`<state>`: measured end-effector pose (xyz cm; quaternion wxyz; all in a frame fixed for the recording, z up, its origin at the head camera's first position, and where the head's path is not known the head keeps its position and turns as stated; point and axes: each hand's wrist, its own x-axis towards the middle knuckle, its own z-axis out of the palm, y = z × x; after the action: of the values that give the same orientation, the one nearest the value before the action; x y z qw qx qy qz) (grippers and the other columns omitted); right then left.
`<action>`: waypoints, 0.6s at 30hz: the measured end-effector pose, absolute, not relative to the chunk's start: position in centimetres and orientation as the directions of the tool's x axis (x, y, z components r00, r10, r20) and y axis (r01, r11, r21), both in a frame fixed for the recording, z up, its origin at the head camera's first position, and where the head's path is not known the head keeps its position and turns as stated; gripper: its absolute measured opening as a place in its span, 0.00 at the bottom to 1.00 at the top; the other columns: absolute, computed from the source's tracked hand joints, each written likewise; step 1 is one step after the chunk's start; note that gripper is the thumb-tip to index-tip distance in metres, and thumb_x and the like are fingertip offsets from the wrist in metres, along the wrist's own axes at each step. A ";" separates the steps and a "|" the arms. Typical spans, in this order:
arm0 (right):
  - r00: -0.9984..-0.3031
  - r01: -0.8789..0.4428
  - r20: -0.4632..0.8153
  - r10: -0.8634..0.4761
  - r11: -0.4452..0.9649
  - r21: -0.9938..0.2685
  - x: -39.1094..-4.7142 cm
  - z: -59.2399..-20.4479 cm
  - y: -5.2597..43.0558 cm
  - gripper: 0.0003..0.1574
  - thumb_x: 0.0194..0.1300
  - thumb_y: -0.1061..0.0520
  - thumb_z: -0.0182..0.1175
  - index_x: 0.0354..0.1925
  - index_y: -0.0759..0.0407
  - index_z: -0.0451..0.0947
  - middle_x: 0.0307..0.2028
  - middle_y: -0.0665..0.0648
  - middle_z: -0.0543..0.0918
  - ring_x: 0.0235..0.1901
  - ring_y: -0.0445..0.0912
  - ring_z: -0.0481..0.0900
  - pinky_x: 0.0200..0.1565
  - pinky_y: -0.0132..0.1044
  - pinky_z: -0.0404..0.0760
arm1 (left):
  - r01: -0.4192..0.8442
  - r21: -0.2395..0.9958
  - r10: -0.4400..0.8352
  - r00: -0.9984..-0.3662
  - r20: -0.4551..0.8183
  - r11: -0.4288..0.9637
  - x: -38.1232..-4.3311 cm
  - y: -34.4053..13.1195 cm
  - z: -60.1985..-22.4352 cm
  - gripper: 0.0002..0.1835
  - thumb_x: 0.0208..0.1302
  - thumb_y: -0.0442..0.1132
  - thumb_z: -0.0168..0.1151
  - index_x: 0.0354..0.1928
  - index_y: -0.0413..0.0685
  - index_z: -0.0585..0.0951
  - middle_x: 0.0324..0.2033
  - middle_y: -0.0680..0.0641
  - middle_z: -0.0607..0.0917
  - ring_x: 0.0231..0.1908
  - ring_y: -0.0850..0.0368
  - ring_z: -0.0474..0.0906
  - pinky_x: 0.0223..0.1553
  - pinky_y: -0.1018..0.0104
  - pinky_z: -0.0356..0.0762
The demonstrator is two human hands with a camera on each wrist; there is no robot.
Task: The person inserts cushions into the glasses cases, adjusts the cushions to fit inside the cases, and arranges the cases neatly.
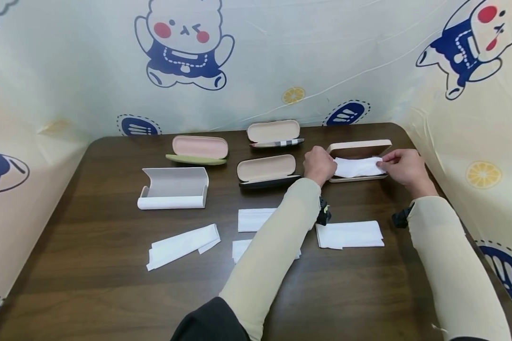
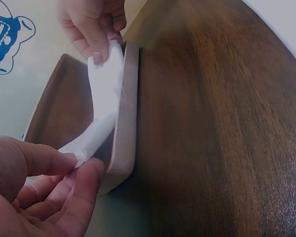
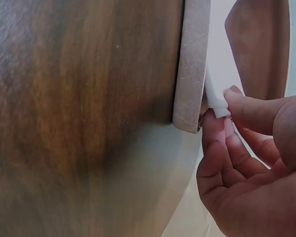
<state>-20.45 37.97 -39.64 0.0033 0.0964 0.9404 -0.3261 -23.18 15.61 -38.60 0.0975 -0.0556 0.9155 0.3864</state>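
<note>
An open glasses case [image 1: 360, 179] with a brown lining stands at the back right of the table. Across its lower half lies a folded white strip [image 1: 357, 167]; whether it is cloth or tissue I cannot tell. My left hand [image 1: 319, 166] pinches the strip's left end between thumb and fingers. At the other end, my right hand [image 1: 405, 171] pinches it near the case's right edge. In the left wrist view the strip [image 2: 104, 94] bends between both hands, inside the front wall [image 2: 129, 98]. The right wrist view shows my thumb [image 3: 254, 112] on the strip's end.
Other open cases stand to the left: white [image 1: 170, 202], pink and green [image 1: 200, 147], black [image 1: 266, 169], and one at the back [image 1: 273, 131] with a checkered edge. More folded white strips [image 1: 350, 235] lie in front, one slanted [image 1: 183, 246]. A patterned curtain borders the table.
</note>
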 end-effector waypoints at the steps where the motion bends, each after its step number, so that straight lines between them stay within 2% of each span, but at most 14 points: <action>1: -0.982 0.182 -0.065 0.179 0.775 -0.606 -20.5 -39.7 37.9 0.21 0.68 0.50 0.67 0.43 0.68 0.81 0.32 0.62 0.80 0.34 0.56 0.71 0.31 0.44 0.72 | -0.179 0.696 -0.028 -0.975 -0.222 0.696 -23.2 15.6 -38.7 0.09 0.64 0.41 0.68 0.25 0.53 0.85 0.29 0.54 0.83 0.33 0.57 0.81 0.34 0.65 0.80; 11: -0.979 0.201 -0.091 0.182 0.784 -0.587 -20.6 -39.6 37.6 0.19 0.69 0.51 0.66 0.43 0.68 0.80 0.35 0.64 0.79 0.36 0.58 0.72 0.34 0.47 0.72 | -0.172 0.675 -0.031 -0.976 -0.215 0.717 -23.4 15.8 -38.8 0.07 0.63 0.40 0.69 0.26 0.53 0.86 0.31 0.54 0.85 0.34 0.56 0.82 0.36 0.64 0.81; 18: -0.978 0.209 -0.114 0.176 0.790 -0.577 -20.8 -39.6 38.0 0.21 0.69 0.49 0.66 0.44 0.68 0.80 0.36 0.65 0.79 0.38 0.59 0.71 0.36 0.49 0.71 | -0.192 0.665 -0.052 -0.973 -0.225 0.722 -23.2 15.7 -38.7 0.04 0.63 0.40 0.69 0.34 0.47 0.86 0.34 0.49 0.85 0.32 0.55 0.81 0.32 0.65 0.80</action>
<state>-20.81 37.99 -39.57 0.0269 0.1018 0.9456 -0.3079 -23.19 15.72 -38.67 0.0955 -0.0663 0.9230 0.3669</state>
